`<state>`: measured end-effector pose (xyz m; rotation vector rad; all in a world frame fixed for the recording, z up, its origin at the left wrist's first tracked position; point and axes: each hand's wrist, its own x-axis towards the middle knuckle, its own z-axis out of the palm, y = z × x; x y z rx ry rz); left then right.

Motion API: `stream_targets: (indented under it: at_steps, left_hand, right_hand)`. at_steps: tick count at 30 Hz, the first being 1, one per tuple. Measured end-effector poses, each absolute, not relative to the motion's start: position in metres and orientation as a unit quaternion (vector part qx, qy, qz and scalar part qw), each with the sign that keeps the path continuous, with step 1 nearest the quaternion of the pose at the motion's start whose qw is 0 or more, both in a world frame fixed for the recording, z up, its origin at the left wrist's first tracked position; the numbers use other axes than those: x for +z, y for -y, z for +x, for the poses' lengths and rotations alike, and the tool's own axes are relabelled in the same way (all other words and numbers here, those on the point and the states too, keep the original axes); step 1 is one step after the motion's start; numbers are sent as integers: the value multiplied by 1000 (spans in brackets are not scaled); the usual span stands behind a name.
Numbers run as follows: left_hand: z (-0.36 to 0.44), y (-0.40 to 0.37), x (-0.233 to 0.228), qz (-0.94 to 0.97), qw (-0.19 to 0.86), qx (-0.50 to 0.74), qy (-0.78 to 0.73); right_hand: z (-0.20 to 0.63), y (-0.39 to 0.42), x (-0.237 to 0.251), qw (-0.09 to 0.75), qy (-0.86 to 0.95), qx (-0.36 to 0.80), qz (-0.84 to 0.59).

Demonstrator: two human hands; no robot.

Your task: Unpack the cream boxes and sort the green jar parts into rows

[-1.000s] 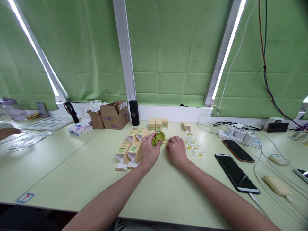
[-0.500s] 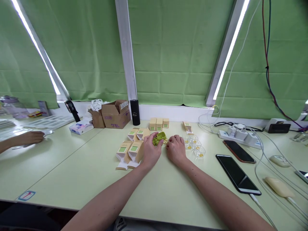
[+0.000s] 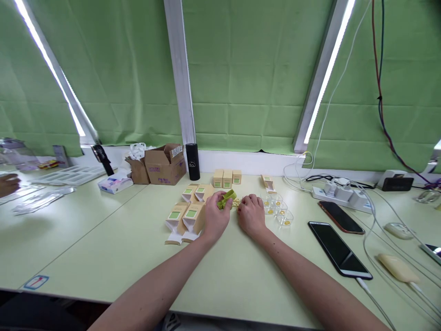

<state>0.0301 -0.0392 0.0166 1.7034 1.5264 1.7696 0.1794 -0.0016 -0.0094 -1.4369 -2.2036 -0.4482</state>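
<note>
Between thumb and fingers my left hand (image 3: 218, 215) holds a small green container with a raised rim (image 3: 227, 197), tilted above the table. My right hand (image 3: 251, 212) rests on the table just to its right, fingers curled down and pressed together; what they pinch, if anything, is hidden. Small yellowish pieces (image 3: 236, 202) lie between the two hands. Left of my left hand lie several open kraft boxes (image 3: 176, 215) with green labels, flaps toward me. Several clear plastic cups (image 3: 283, 216) with yellow bits inside stand right of my right hand.
Small closed boxes (image 3: 227, 177) and a black cylinder (image 3: 193, 162) stand at the back, beside a cardboard carton (image 3: 165, 165). Phones (image 3: 339, 250), cables and a power strip (image 3: 341, 196) occupy the right. A co-worker's hand (image 3: 8, 185) shows at far left near plastic bags (image 3: 43, 200).
The green container has turned in my left hand, now more edge-on. My right hand has hardly moved. The co-worker's hand has drawn away to the left, leaving plastic bags on the table.
</note>
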Motion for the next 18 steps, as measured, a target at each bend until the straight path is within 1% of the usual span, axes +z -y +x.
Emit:
stream_targets:
  at_steps: [10,14,18]
  left_hand:
    - [34,36,25,478,332,659,-477]
    - [33,35,26,428,403,655,-475]
    - [33,35,26,385,528,622,-432]
  right_hand:
    - [180,22,5,242,815,-144,-505]
    - [179,46,13,192,852,-105,-476]
    - [178,70,10,146,868,-24,-475]
